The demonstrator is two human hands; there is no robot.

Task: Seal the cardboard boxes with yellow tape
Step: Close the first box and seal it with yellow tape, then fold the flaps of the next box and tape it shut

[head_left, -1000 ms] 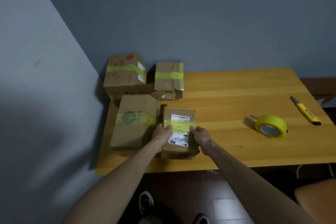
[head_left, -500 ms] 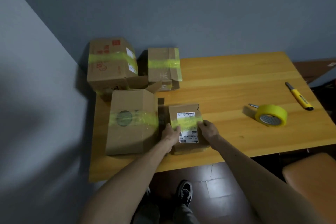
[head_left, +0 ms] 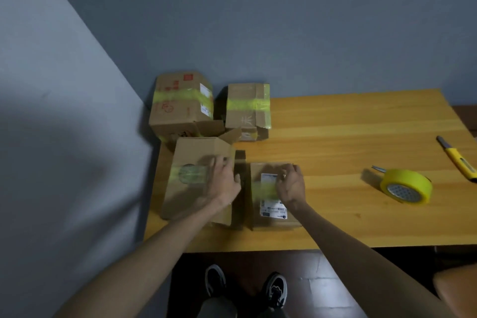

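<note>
Near-left corner of the table (head_left: 348, 131): both hands are down on boxes. My read from the head cam follows.

- Left hand (head_left: 224, 183) lies on top of the big box (head_left: 180, 204) at its right edge. Its fingers are fairly straight and wrapped round nothing, so I'd call it open-handed.
- Right hand (head_left: 290, 187) is over the small box (head_left: 255, 204), fingers loosely bent above the white label (head_left: 272, 210). There is heavy motion blur, and I can't tell whether it pinches anything or only touches.
- The small box sits just beside the big box at its 3 o'clock, with a narrow dark gap between them.
- Both carry a yellow tape band across the top. On the small box the band crosses the label. On the big box it runs over a round mark, and a flap stands up at the 1 o'clock corner.
- At 12 o'clock from the hands, against the wall, are the rear left box (head_left: 180, 108) and the rear right box (head_left: 246, 106). Each has a yellow band across it.
- Tape roll (head_left: 406, 186) lies flat at 3 o'clock from the right hand, well apart from it.
- Yellow knife (head_left: 456, 159) is at 1 o'clock from the roll, near the right table edge.
- Shoes (head_left: 276, 289) are on dark floor at 6 o'clock.
</note>
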